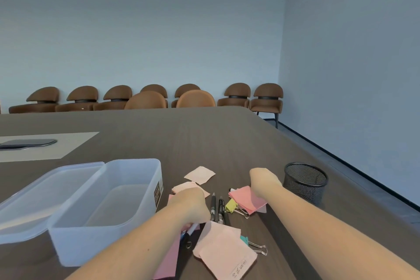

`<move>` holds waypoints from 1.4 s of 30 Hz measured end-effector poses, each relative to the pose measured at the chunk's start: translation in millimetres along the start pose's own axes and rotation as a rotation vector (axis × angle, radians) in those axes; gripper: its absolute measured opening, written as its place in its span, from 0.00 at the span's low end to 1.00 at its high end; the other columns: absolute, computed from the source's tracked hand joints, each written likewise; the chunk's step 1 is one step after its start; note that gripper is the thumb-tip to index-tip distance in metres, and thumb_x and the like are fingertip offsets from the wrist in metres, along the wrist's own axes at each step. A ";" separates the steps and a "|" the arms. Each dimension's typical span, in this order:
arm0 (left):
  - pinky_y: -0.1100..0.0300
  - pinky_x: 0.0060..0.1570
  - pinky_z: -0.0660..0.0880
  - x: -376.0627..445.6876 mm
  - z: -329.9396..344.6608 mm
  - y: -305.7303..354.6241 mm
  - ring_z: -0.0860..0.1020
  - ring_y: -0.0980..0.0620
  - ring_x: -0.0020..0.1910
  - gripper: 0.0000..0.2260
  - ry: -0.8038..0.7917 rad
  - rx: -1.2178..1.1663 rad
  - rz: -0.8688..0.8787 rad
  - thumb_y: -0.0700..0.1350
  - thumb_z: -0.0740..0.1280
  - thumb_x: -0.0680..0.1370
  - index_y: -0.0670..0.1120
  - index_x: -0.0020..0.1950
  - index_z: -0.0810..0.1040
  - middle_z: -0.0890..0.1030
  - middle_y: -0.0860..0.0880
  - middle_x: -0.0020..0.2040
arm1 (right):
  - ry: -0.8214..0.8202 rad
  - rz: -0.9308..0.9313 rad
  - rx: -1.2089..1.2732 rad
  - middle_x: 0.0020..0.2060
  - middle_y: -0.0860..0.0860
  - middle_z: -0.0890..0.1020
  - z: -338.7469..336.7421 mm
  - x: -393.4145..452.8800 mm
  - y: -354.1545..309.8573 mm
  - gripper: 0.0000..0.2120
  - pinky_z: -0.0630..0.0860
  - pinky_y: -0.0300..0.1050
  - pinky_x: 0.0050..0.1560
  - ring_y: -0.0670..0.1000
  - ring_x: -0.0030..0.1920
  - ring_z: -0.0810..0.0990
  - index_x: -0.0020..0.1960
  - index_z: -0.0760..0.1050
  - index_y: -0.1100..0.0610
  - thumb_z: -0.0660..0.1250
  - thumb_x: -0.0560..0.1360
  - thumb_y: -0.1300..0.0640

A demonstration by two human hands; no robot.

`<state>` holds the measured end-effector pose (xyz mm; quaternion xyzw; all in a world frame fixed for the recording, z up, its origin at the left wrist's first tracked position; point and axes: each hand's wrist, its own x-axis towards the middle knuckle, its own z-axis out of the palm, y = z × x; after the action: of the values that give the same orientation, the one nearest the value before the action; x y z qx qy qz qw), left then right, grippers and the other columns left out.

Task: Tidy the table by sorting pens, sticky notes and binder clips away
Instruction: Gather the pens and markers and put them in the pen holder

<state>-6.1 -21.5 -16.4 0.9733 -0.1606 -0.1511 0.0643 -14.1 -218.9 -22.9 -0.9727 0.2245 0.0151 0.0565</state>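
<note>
Stationery lies scattered on the dark table in front of me. My left hand (189,206) is curled downward, and a white-tipped pen (193,228) sticks out from under its heel. Two black pens (217,208) lie just right of it. My right hand (264,180) bends down at the wrist onto a stack of pink sticky notes (246,200); its fingers are hidden. A yellow binder clip (231,206) touches that stack. Pale pink notes (200,174) (226,251) lie farther off and nearer to me. A teal binder clip (253,245) lies beside the near notes.
An open clear plastic box (145,167) sits at the left with its lid (34,200) beside it. A black mesh pen cup (305,180) stands to the right of my right hand. The table edge runs diagonally at the right. Brown chairs (150,99) line the far side.
</note>
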 end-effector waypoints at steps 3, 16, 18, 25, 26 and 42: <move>0.63 0.31 0.62 0.2 -2.6 3.1 0.70 0.49 0.40 0.10 0.086 -0.061 0.011 0.41 0.59 0.78 0.46 0.36 0.67 0.66 0.50 0.33 | 0.001 -0.036 0.011 0.58 0.56 0.78 -1.7 -0.1 -2.1 0.08 0.73 0.46 0.49 0.57 0.58 0.78 0.54 0.72 0.58 0.63 0.75 0.64; 0.62 0.39 0.67 6.5 -0.6 26.7 0.71 0.49 0.45 0.17 0.111 -0.124 0.073 0.53 0.66 0.76 0.42 0.58 0.76 0.67 0.51 0.33 | -0.155 -0.110 0.094 0.39 0.52 0.73 -12.8 4.2 -26.6 0.15 0.72 0.43 0.46 0.54 0.46 0.75 0.58 0.75 0.61 0.66 0.76 0.53; 0.62 0.37 0.66 7.6 -2.4 29.1 0.71 0.49 0.45 0.13 0.089 -0.105 0.071 0.50 0.65 0.76 0.44 0.55 0.76 0.70 0.49 0.36 | -0.168 -0.091 0.066 0.44 0.53 0.75 -11.7 5.5 -27.0 0.16 0.73 0.43 0.48 0.54 0.47 0.75 0.58 0.75 0.60 0.67 0.75 0.51; 0.61 0.40 0.67 11.6 3.8 31.0 0.70 0.47 0.43 0.17 0.099 -0.136 0.026 0.50 0.66 0.74 0.47 0.32 0.62 0.66 0.52 0.32 | -0.174 -0.082 0.012 0.66 0.50 0.76 -10.1 10.2 -29.1 0.13 0.71 0.43 0.59 0.55 0.63 0.75 0.60 0.75 0.58 0.63 0.78 0.53; 0.60 0.41 0.68 12.4 6.3 31.1 0.71 0.47 0.43 0.16 0.102 -0.123 0.019 0.50 0.66 0.74 0.47 0.32 0.64 0.67 0.51 0.32 | -0.152 -0.092 0.021 0.63 0.51 0.78 -8.4 11.0 -28.1 0.09 0.72 0.44 0.57 0.56 0.59 0.76 0.51 0.76 0.59 0.63 0.79 0.53; 0.52 0.56 0.73 17.8 -5.5 14.3 0.76 0.39 0.61 0.15 0.385 -0.476 -0.084 0.42 0.58 0.81 0.37 0.65 0.65 0.76 0.38 0.62 | 0.235 -0.235 0.503 0.52 0.57 0.80 -32.0 -11.4 -52.7 0.12 0.74 0.53 0.52 0.60 0.51 0.79 0.63 0.67 0.59 0.54 0.81 0.58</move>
<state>7.5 -40.4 -13.6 0.9473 -0.0654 -0.0001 0.3135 -1.2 -170.7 15.0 -0.9425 0.1122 -0.1602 0.2709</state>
